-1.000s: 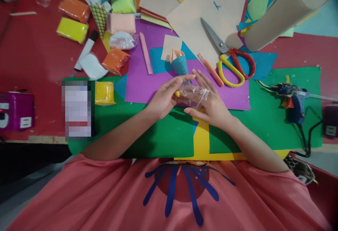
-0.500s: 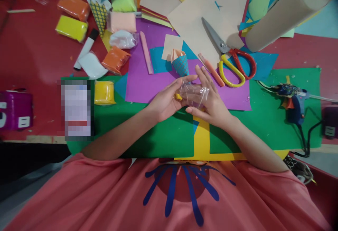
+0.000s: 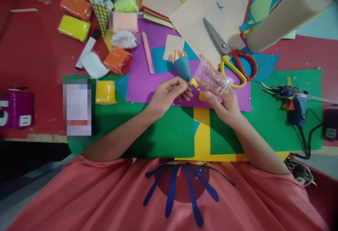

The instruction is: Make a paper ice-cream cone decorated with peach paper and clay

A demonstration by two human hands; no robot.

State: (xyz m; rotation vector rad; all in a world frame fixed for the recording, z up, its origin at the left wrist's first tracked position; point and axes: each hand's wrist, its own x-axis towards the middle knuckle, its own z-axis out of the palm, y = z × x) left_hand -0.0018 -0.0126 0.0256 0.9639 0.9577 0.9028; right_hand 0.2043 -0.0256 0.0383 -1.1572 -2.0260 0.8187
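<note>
My left hand (image 3: 170,93) is closed, thumb and forefinger pinched together, just below the tip of a small blue patterned paper cone (image 3: 182,67) with peach lining. A small yellow lump (image 3: 194,82) shows beside its fingertips; whether they grip it, I cannot tell. In my right hand (image 3: 228,102) is a crinkled clear plastic bag (image 3: 213,77), lying across the fingers. Another yellow piece (image 3: 202,96) sits by the right thumb tip. Under both hands lie purple sheet (image 3: 158,86) and green sheet (image 3: 163,136).
Red-and-yellow-handled scissors (image 3: 224,48) lie beyond my right hand. A glue gun (image 3: 297,102) with a cord stands right, a thick cardboard-coloured tube (image 3: 285,16) behind it. Wrapped yellow clay (image 3: 105,92), an orange packet (image 3: 117,59), a marker (image 3: 88,49) and a blurred-screen phone (image 3: 78,109) are left.
My hands have moved apart. The right hand has shifted right with the plastic bag, and the left fingers have closed into a pinch. Two yellow pieces now show between them.
</note>
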